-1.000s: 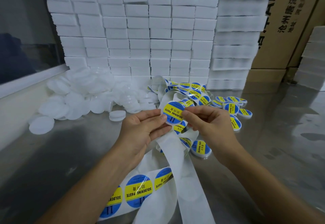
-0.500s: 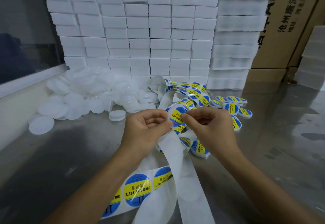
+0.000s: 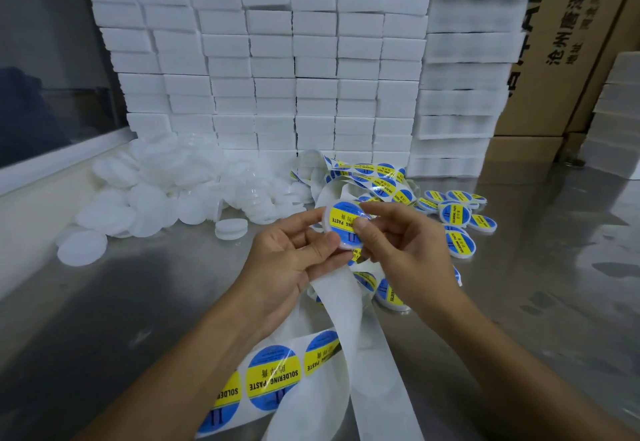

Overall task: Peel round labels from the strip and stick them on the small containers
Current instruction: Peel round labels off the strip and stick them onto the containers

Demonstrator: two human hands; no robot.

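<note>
Round blue-and-yellow paper label (image 3: 343,224) on small white plastic container (image 3: 329,229), pinched between left hand (image 3: 294,260) fingers, needing right hand (image 3: 401,250) thumb pressed outward, smoothing bubbles.

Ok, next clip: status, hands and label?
Left hand holds container. Right hand presses label onto it. Strip hangs below; nothing in the way.

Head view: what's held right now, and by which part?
A small round white container with a blue-and-yellow label, held between both hands: left hand grips its left and lower rim, right hand pinches its right edge, thumb on the label.
</note>
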